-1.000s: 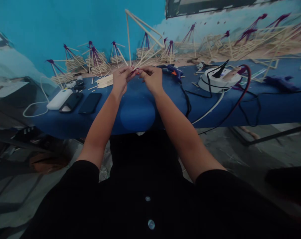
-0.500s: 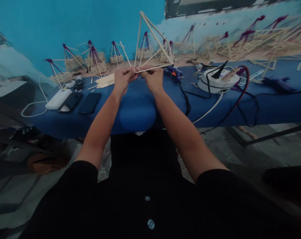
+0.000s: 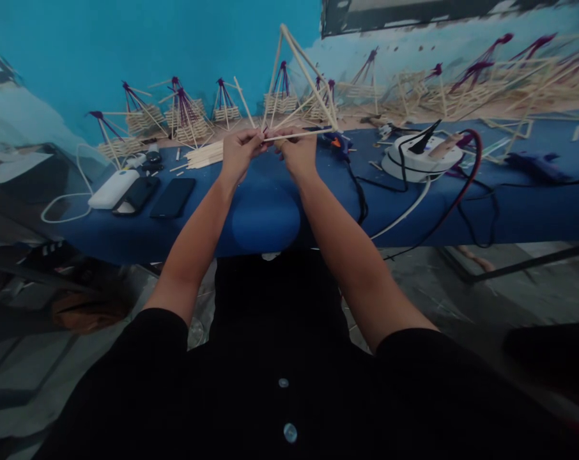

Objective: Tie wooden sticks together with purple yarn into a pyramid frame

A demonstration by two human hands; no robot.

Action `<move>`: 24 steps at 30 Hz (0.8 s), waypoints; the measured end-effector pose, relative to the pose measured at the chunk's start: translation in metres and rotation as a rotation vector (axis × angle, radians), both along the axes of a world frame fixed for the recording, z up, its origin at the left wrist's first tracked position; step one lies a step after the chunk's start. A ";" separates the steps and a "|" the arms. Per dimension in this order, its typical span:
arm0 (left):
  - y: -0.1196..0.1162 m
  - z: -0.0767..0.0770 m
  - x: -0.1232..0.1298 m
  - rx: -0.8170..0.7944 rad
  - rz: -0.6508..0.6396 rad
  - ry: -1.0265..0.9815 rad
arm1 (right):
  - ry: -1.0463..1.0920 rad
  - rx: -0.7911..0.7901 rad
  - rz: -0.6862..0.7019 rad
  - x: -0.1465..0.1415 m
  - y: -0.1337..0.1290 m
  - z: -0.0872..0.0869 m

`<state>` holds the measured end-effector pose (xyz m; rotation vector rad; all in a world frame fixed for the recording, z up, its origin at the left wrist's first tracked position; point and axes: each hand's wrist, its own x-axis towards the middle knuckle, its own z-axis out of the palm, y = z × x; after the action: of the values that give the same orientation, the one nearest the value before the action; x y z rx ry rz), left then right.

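Observation:
A pyramid-like frame of thin wooden sticks [image 3: 313, 133] stands tilted between my hands, its far corner pointing up. My left hand [image 3: 239, 152] is closed, thumb and fingers pinching the frame's near left corner, where a bit of dark purple shows. Close beside it, my right hand [image 3: 298, 153] curls its fingers on the same corner, under the bottom stick. The exact contact of the fingertips is partly hidden. A pile of loose sticks [image 3: 206, 155] lies just left of my left hand. To the right of my right hand rests a blue glue gun [image 3: 338, 144] with an orange part.
Several stick structures with purple-bound tops [image 3: 181, 118] line the table's back. A white round power strip [image 3: 421, 156] with cables sits right, near another purple-blue tool [image 3: 533, 165]. A dark phone [image 3: 172, 197], a black device [image 3: 136, 195] and a white power bank [image 3: 114, 189] lie left.
The stick frame's upper corner has shifted slightly right as the frame turned a little. Both hands keep their hold at the same corner.

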<state>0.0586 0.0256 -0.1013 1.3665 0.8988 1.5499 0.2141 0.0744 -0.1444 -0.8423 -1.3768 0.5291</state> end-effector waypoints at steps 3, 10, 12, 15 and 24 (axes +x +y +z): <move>-0.001 0.000 0.000 0.009 0.002 0.019 | -0.037 -0.014 0.013 0.002 -0.004 0.003; 0.001 0.000 0.001 -0.010 0.031 0.040 | -0.028 0.036 -0.036 -0.002 -0.001 0.003; 0.001 -0.001 0.000 -0.032 0.025 0.050 | -0.102 0.071 -0.071 -0.003 -0.002 0.003; 0.002 -0.002 -0.001 -0.077 0.007 0.052 | -0.246 0.129 -0.131 -0.001 -0.006 0.003; 0.000 0.000 -0.002 -0.150 -0.037 0.041 | -0.269 0.127 -0.056 -0.001 -0.005 0.004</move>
<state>0.0566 0.0260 -0.1013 1.3043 0.9895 1.4015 0.2134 0.0691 -0.1407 -0.8678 -1.6088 0.2882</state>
